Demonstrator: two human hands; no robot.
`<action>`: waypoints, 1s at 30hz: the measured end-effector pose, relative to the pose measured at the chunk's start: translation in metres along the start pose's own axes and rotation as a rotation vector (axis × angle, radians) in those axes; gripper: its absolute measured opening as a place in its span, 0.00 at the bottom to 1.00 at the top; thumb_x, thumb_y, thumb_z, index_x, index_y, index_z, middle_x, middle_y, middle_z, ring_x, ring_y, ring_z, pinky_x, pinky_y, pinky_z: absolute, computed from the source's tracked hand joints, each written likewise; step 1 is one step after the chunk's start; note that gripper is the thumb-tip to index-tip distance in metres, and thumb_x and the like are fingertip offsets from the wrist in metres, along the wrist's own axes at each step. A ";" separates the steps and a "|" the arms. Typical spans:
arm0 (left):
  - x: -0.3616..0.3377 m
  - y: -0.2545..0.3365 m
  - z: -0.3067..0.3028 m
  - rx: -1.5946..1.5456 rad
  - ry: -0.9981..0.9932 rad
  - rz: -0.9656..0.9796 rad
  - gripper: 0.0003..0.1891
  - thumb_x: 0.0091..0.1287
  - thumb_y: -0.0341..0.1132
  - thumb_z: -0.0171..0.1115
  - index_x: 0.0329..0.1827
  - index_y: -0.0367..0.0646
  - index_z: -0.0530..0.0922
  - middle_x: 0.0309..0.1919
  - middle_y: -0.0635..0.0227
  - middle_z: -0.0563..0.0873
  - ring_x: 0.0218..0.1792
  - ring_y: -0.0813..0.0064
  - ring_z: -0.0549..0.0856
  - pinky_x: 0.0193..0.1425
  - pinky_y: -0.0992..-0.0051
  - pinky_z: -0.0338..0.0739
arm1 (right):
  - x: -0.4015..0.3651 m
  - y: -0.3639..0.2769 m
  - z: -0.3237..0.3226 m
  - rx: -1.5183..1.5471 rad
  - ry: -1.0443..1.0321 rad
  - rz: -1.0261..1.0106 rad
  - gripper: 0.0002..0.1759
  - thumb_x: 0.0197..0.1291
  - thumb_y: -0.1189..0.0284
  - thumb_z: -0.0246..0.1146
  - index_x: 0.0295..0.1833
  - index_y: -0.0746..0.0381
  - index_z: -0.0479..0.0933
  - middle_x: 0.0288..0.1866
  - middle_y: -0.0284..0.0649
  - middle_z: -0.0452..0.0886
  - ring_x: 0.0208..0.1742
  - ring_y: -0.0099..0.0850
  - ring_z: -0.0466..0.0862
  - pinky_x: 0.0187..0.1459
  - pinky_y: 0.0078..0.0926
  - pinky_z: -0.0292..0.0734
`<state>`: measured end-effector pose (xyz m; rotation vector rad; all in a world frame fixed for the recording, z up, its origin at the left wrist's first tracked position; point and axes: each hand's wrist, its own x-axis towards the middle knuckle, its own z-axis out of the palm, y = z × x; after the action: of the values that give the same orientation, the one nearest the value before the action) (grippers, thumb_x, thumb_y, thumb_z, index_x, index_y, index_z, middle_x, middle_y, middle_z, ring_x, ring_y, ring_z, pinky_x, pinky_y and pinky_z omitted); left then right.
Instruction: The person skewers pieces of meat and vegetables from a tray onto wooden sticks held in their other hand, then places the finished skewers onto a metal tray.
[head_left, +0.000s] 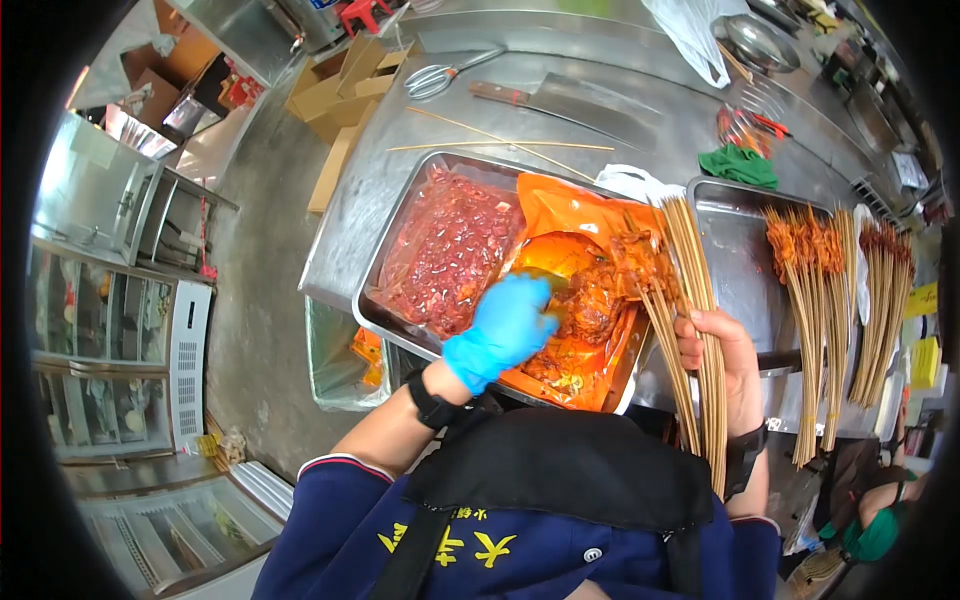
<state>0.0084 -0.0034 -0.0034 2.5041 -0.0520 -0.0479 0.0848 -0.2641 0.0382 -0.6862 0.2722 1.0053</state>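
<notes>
My left hand (pixel 508 322), in a blue glove, is over the opened orange bag (pixel 565 208) of red, oily marinated meat (pixel 592 308). Its fingers are curled, and what they hold, if anything, is hidden. My right hand (pixel 728 345) is bare and closed round a bundle of bamboo skewers (pixel 712 400). Some skewers in that bundle carry meat pieces (pixel 640 258) at their upper ends. Beside the orange bag, a clear bag of dark red raw meat (pixel 450 250) lies in the same metal tray (pixel 372 312).
Right of me, a second metal tray (pixel 728 215) has loaded skewers (pixel 803 260) and darker ones (pixel 882 290) on it. A cleaver (pixel 585 112), scissors (pixel 450 75) and loose skewers (pixel 480 147) lie behind the trays. A green cloth (pixel 738 166) is at the back; a lined bin (pixel 335 355) stands left below.
</notes>
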 end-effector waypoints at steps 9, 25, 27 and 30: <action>0.056 0.035 0.041 0.313 -0.174 0.144 0.38 0.44 0.40 0.67 0.60 0.36 0.65 0.56 0.47 0.69 0.57 0.49 0.69 0.60 0.60 0.65 | -0.007 0.012 -0.025 0.221 -0.074 -0.029 0.08 0.56 0.75 0.56 0.42 0.62 0.68 0.27 0.34 0.71 0.20 0.17 0.71 0.20 0.14 0.68; 0.034 0.024 -0.034 0.514 -0.415 0.075 0.18 0.47 0.41 0.62 0.37 0.39 0.77 0.33 0.52 0.80 0.36 0.53 0.79 0.39 0.60 0.74 | -0.019 0.015 -0.006 0.112 0.058 -0.124 0.10 0.53 0.74 0.59 0.41 0.64 0.69 0.25 0.33 0.71 0.20 0.16 0.68 0.20 0.11 0.67; 0.044 0.006 -0.010 0.433 -0.206 0.145 0.15 0.50 0.38 0.60 0.37 0.37 0.77 0.37 0.50 0.80 0.39 0.53 0.80 0.42 0.60 0.75 | -0.015 0.013 -0.017 0.098 0.062 -0.123 0.10 0.53 0.75 0.58 0.42 0.64 0.69 0.25 0.35 0.72 0.19 0.17 0.69 0.19 0.12 0.67; 0.064 0.000 0.021 0.236 -0.057 0.329 0.17 0.53 0.35 0.55 0.43 0.36 0.74 0.40 0.48 0.79 0.42 0.49 0.79 0.46 0.57 0.73 | -0.013 0.012 -0.022 0.163 -0.004 -0.082 0.11 0.53 0.75 0.58 0.42 0.65 0.69 0.25 0.36 0.73 0.19 0.19 0.70 0.19 0.14 0.68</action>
<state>0.0718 -0.0185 -0.0216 2.6946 -0.5187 0.0242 0.0698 -0.2828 0.0235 -0.5435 0.3166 0.8957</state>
